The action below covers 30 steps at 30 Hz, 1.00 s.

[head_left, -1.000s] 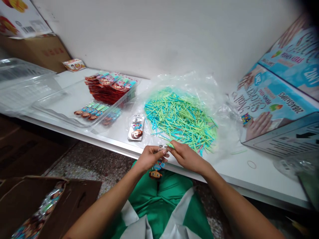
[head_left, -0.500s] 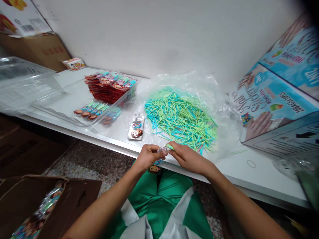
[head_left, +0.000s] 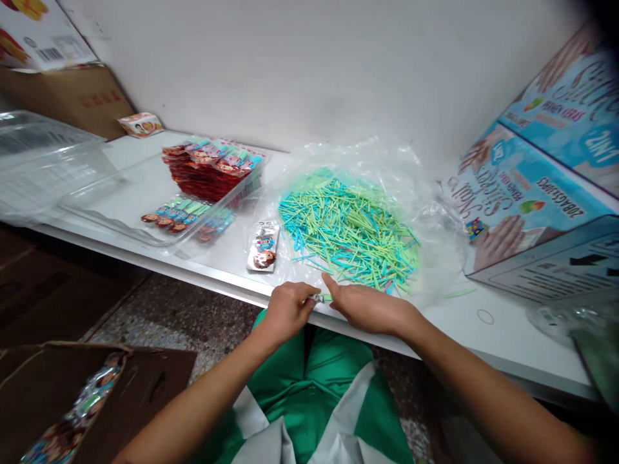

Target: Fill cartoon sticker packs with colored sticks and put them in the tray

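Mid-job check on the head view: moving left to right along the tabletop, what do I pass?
Clear plastic trays → small orange-and-white box → stack of red packets → silver packet → pile of green and blue sticks → blue boxes.

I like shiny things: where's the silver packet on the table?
In the head view, the silver packet is left of centre, between the clear tray and the sticks.

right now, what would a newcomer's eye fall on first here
Likely the bright heap of thin green and blue sticks, edged by clear plastic, on the white table. Nearer, the left hand grips a mostly hidden silvery packet, the right hand close beside it. Blue Nail Stickers boxes stand at the right.
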Motion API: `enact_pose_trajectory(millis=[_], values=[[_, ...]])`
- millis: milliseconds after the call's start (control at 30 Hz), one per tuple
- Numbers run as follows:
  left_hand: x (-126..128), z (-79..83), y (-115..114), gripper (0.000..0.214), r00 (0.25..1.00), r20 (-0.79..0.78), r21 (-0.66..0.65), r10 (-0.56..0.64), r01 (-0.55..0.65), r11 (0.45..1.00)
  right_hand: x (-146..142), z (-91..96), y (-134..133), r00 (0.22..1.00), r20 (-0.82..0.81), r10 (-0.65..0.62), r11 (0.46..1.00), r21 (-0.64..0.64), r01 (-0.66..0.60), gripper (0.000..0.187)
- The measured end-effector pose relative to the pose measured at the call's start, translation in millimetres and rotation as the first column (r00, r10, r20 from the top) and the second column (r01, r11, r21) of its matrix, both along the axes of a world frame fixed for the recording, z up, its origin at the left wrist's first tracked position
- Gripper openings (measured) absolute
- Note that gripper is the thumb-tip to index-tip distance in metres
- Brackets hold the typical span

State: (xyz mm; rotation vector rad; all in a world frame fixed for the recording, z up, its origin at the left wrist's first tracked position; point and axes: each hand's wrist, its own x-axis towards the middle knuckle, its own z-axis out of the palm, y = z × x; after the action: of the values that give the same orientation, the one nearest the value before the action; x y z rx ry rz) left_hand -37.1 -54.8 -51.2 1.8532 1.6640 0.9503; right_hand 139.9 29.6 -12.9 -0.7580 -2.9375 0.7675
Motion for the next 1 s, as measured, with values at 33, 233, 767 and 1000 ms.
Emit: enact_pose_trajectory(millis=[33, 233, 767, 1000], values=[[0.4, 1.1, -0.3, 0.026, 0.996, -0.086, 0.022, -0.028, 0.030, 0.999, -0.6, -3.3, 0.1, 1.000, -0.028, -0.008, 1.000, 0.005, 0.008, 0.052], [12.8, 7.4, -1.8, 0.025, 0.935, -0.329, -0.051, -0.131, 0.121, 0.991, -6.0, -12.0, 1.3, 1.000, -0.017, 0.009, 0.999, 0.039, -0.009, 0.067], [29.4, -7.0, -3.9, 0.031, 0.706, 0.707, -0.356, -0.041, 0.406, 0.842, -26.2, -7.2, 9.0, 0.966, -0.115, -0.231, 0.973, -0.044, 0.227, 0.042], [26.5, -13.3, -3.4, 0.034, 0.601, 0.788, -0.336, 0.132, 0.240, 0.911, -8.6, -20.7, 4.2, 0.791, -0.234, -0.566, 0.670, -0.689, 0.276, 0.037]])
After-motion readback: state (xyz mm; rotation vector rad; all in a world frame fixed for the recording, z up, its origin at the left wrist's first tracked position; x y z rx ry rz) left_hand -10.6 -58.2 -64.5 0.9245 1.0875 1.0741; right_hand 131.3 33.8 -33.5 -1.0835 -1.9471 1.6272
